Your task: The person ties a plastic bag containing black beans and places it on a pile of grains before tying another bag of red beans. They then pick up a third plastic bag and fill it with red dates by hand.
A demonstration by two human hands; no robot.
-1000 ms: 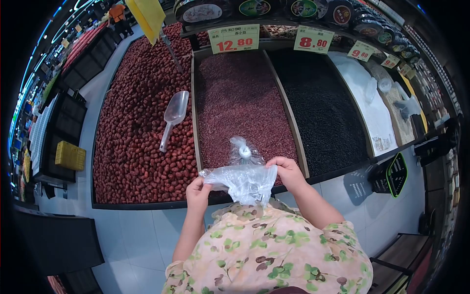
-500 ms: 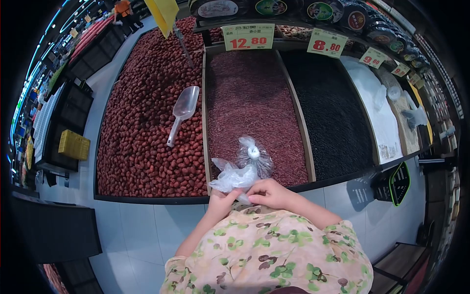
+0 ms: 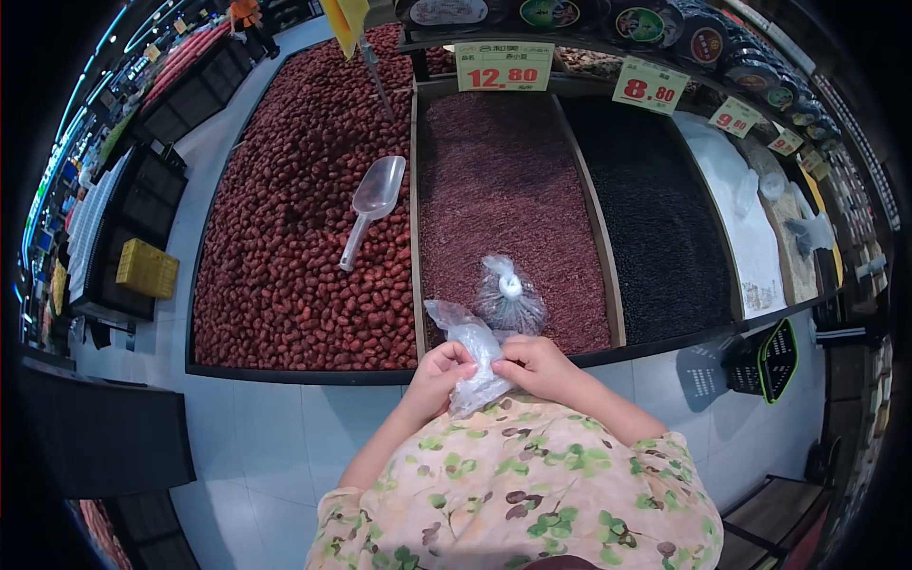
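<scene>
The date bin carries the clear scoop, lying untouched. The red-bean bin beside it carries one filled, knotted bag near its front edge. At that edge the empty plastic bag, crumpled and not yet opened, is pinched between left hand and right hand, the fingers of both clenched on the film.

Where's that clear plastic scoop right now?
In the head view, the clear scoop lies on the red dates in the left-hand bin, close to the divider before the red bean bin, with its handle toward the front edge.
</scene>
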